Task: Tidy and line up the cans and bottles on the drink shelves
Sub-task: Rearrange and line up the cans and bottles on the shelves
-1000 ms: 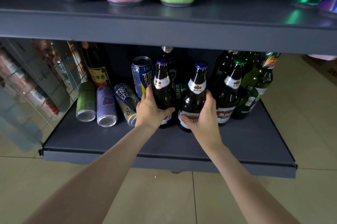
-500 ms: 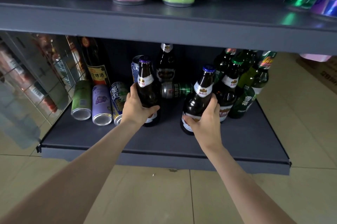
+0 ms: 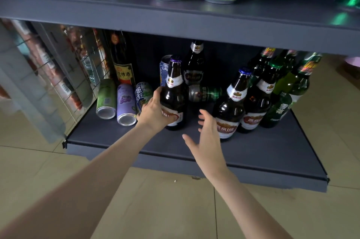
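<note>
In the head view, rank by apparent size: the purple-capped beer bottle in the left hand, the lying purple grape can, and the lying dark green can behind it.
1. Purple-capped beer bottle, clearly largest.
2. Purple grape can.
3. Dark green can, though it lies farther back and partly hidden, so places 2 and 3 are unsure.

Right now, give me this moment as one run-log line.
left hand: grips purple-capped beer bottle, upright | right hand: open, off blue-capped beer bottle | green can: lying behind

Beige floor tiles [image 3: 159, 209] spread beneath the unit, a wire mesh panel [image 3: 64, 75] stands at its left end, something pink [image 3: 352, 62] sits far right.
</note>
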`<state>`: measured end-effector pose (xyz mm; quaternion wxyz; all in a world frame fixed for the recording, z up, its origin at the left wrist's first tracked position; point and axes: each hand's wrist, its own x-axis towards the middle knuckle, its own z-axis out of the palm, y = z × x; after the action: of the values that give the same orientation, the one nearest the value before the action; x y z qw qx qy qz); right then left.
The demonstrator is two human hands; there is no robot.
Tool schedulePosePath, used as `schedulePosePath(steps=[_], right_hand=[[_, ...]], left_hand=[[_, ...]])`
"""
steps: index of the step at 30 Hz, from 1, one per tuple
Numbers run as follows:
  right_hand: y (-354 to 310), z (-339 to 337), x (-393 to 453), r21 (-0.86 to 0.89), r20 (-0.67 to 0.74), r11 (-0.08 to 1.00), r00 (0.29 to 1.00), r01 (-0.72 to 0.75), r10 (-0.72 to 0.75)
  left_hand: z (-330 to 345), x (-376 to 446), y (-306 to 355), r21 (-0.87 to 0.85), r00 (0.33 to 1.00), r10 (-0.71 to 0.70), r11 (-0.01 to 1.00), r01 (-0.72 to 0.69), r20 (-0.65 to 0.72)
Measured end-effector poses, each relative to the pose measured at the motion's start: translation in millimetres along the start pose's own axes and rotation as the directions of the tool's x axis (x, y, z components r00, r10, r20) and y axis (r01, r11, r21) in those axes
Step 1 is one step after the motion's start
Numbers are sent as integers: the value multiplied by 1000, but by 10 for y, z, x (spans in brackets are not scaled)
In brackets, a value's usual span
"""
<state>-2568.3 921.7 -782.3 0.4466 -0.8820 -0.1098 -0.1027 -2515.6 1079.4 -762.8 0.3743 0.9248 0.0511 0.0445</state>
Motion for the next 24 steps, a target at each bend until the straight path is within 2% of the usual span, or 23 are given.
schedulePosePath(steps=[3,5,8,10,12,14,16,18,20,24], right_hand=[[-28,107,96,-6,2,1000,1000,24,-24],[-68,201,82,-8,-27,995,995,100,-100],[-179,430,-20,-73,75,974,975,215,-209],[-255,661,-24,-223,149,914,938,340,-313],[-283,948,90,-452,224,789,909,416,-351],[-335,1202,280,-619,193,705,936,348,-293],[-392,1372,454,-714,176,643,960,276,-217],[-427,1457,568,-761,192,598,968,252,-164],[-449,1460,601,-776,230,560,957,291,-179],[-446,1371,477,-733,231,584,935,349,-269]], left_hand=[[-86,-121,-187,129,997,71,989,-69,-7],[-168,-175,-308,250,999,28,968,-22,-23],[-317,-223,-528,469,999,-28,882,37,-26],[-418,-259,-683,543,995,-86,839,40,58],[-492,-293,-819,609,987,-86,793,-14,134],[-557,-317,-928,623,991,-28,780,-62,133],[-607,-333,-996,577,996,38,813,-78,81],[-657,-340,-1015,479,1000,22,878,-13,-13],[-688,-341,-991,393,996,-20,918,53,-87],[-684,-323,-995,454,990,-12,888,74,-139]])
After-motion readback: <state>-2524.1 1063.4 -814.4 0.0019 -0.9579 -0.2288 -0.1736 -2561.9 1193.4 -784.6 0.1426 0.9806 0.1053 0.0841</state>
